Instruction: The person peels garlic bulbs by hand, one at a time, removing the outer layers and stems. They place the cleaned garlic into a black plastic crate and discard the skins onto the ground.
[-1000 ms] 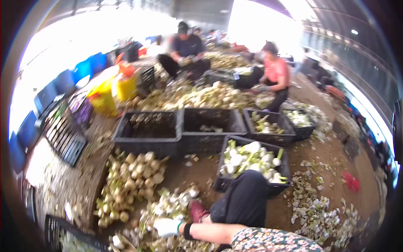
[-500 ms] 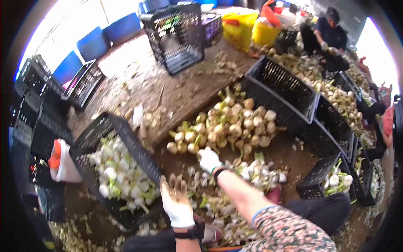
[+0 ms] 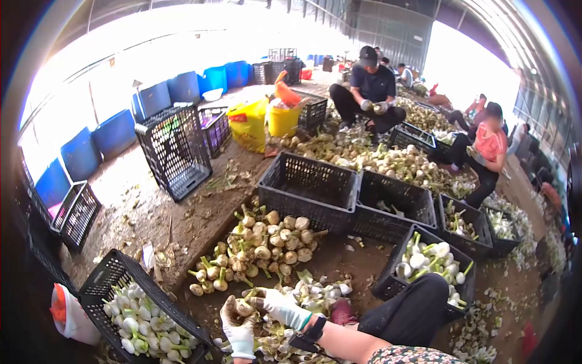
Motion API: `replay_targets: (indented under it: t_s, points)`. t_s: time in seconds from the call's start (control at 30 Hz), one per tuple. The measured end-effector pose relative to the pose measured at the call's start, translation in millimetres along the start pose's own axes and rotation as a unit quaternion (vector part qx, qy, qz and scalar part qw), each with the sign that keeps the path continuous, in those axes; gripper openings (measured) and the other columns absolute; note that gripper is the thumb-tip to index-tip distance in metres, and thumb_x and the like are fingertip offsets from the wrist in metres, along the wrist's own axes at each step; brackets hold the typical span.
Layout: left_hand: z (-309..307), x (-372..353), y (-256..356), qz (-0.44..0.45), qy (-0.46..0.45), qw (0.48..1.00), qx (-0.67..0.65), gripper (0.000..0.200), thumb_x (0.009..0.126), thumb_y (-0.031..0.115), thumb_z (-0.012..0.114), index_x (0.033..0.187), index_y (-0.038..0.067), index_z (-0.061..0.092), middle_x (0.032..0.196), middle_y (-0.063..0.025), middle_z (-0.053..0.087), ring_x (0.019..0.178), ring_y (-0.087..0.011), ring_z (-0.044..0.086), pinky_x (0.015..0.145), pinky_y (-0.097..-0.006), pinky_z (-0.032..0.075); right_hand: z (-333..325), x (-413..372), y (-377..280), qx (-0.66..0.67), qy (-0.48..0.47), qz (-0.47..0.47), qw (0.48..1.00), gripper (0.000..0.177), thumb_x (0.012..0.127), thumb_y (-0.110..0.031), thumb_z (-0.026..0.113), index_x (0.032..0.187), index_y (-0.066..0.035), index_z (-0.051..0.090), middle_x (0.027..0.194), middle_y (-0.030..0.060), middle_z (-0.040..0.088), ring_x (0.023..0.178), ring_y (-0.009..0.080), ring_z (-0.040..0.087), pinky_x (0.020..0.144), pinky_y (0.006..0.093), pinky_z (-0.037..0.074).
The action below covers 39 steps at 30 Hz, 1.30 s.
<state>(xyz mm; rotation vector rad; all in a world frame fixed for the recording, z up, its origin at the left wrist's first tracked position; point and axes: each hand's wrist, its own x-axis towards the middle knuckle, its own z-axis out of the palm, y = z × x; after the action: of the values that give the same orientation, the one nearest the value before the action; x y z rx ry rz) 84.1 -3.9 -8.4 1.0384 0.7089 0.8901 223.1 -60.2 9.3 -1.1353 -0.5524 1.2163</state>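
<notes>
My left hand (image 3: 238, 333), in a white glove with soiled fingertips, is cupped round a garlic bulb (image 3: 244, 307) low in the head view. My right hand (image 3: 284, 308), gloved too, reaches in from the right with its fingers closed on the same bulb's upper side. Just beyond lies a heap of unpeeled garlic bulbs (image 3: 267, 242) with green stems. Loose white skins (image 3: 315, 292) spread on the ground beside my right hand. Left of my hands stands a tilted black crate (image 3: 173, 308) holding peeled white bulbs (image 3: 142, 321).
Black crates (image 3: 309, 209) line up beyond the heap; one crate (image 3: 388, 285) at the right holds white bulbs. A white bucket (image 3: 79, 321) stands far left, yellow bags (image 3: 248, 124) behind. Two people (image 3: 376, 88) (image 3: 490, 142) sit near more garlic; others are farther back.
The head view has lifted and turned right, showing more of the shed. My right hand has come from the heap to my left hand, and a garlic bulb is now between them.
</notes>
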Motion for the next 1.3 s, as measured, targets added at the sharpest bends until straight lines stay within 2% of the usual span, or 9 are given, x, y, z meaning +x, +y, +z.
replay_targets:
  t_s: [0.33, 0.5, 0.6, 0.67, 0.73, 0.87, 0.93, 1.13, 1.3]
  points:
    - [36, -50, 34, 0.196, -0.079, 0.966, 0.150, 0.075, 0.060, -0.020, 0.075, 0.127, 0.006, 0.051, 0.118, -0.0044, 0.054, 0.108, -0.0170, 0.056, 0.097, -0.0305, 0.048, -1, -81, -37, 0.061, -0.018, -0.058, 0.996, 0.038, 0.092, -0.017, 0.070, 0.123, 0.003, 0.063, 0.113, 0.0067, 0.069, 0.099, 0.0123, 0.064, 0.089, 0.0277, 0.051]
    - [46, -61, 50, 0.090, -0.077, 0.993, -0.010, 0.074, 0.062, -0.019, 0.074, 0.127, 0.006, 0.050, 0.121, -0.0037, 0.051, 0.109, -0.0171, 0.055, 0.097, -0.0295, 0.047, -3, -114, -59, 0.177, -0.108, -0.061, 0.976, 0.036, 0.093, -0.013, 0.067, 0.125, 0.002, 0.059, 0.116, 0.0075, 0.066, 0.102, 0.0129, 0.064, 0.087, 0.0275, 0.053]
    - [43, -62, 52, 0.188, -0.068, 0.972, 0.122, 0.066, 0.064, -0.017, 0.071, 0.123, 0.006, 0.052, 0.122, -0.0067, 0.050, 0.109, -0.0181, 0.055, 0.095, -0.0299, 0.048, 1, -126, -71, 0.154, -0.099, -0.063, 0.981, 0.033, 0.093, -0.009, 0.065, 0.123, 0.002, 0.059, 0.114, 0.0073, 0.067, 0.100, 0.0137, 0.064, 0.086, 0.0282, 0.053]
    - [54, -75, 75, 0.279, -0.056, 0.925, 0.253, 0.064, 0.061, -0.015, 0.071, 0.119, 0.005, 0.055, 0.122, -0.0086, 0.050, 0.111, -0.0204, 0.054, 0.097, -0.0316, 0.046, 3, -125, -76, -0.180, -0.016, -0.152, 0.972, 0.031, 0.091, -0.009, 0.067, 0.120, 0.000, 0.063, 0.107, 0.0054, 0.069, 0.089, 0.0127, 0.066, 0.076, 0.0280, 0.053]
    - [61, -82, 86, 0.358, -0.044, 0.861, 0.358, 0.062, 0.058, -0.013, 0.072, 0.116, 0.004, 0.057, 0.122, -0.0096, 0.050, 0.113, -0.0224, 0.053, 0.099, -0.0330, 0.044, 6, -119, -62, 0.001, -0.011, -0.104, 0.995, 0.025, 0.090, -0.007, 0.066, 0.115, -0.001, 0.067, 0.099, 0.0043, 0.071, 0.085, 0.0108, 0.064, 0.073, 0.0264, 0.052]
    - [49, -70, 71, 0.279, -0.080, 0.927, 0.238, 0.061, 0.062, -0.012, 0.075, 0.117, 0.006, 0.056, 0.118, -0.0064, 0.051, 0.109, -0.0208, 0.054, 0.098, -0.0303, 0.044, 1, -118, -61, 0.235, -0.074, -0.023, 0.969, 0.025, 0.088, -0.002, 0.067, 0.113, 0.002, 0.067, 0.108, 0.0063, 0.071, 0.094, 0.0088, 0.063, 0.084, 0.0241, 0.050]
    - [52, -73, 75, 0.066, -0.128, 0.989, -0.046, 0.055, 0.078, -0.013, 0.070, 0.126, 0.006, 0.053, 0.107, -0.0007, 0.059, 0.097, -0.0127, 0.059, 0.089, -0.0265, 0.050, -1, -117, -63, 0.001, -0.013, -0.100, 0.995, 0.031, 0.084, 0.007, 0.061, 0.114, 0.003, 0.066, 0.111, 0.0065, 0.070, 0.095, 0.0095, 0.062, 0.087, 0.0244, 0.049]
    - [50, -80, 80, -0.035, -0.123, 0.979, -0.159, 0.055, 0.086, 0.001, 0.072, 0.135, 0.005, 0.047, 0.118, -0.0055, 0.059, 0.106, -0.0171, 0.060, 0.093, -0.0316, 0.053, -24, -106, -49, -0.177, -0.005, -0.267, 0.947, 0.028, 0.085, 0.003, 0.063, 0.112, -0.001, 0.068, 0.102, 0.0040, 0.071, 0.090, 0.0127, 0.061, 0.084, 0.0273, 0.048]
    - [52, -77, 59, 0.087, -0.157, 0.984, -0.019, 0.062, 0.087, 0.003, 0.073, 0.141, 0.005, 0.043, 0.124, -0.0057, 0.056, 0.111, -0.0164, 0.058, 0.095, -0.0308, 0.052, -6, -114, -56, -0.145, 0.062, -0.147, 0.976, 0.023, 0.085, -0.010, 0.073, 0.106, -0.002, 0.071, 0.083, -0.0031, 0.068, 0.067, 0.0067, 0.055, 0.060, 0.0232, 0.044]
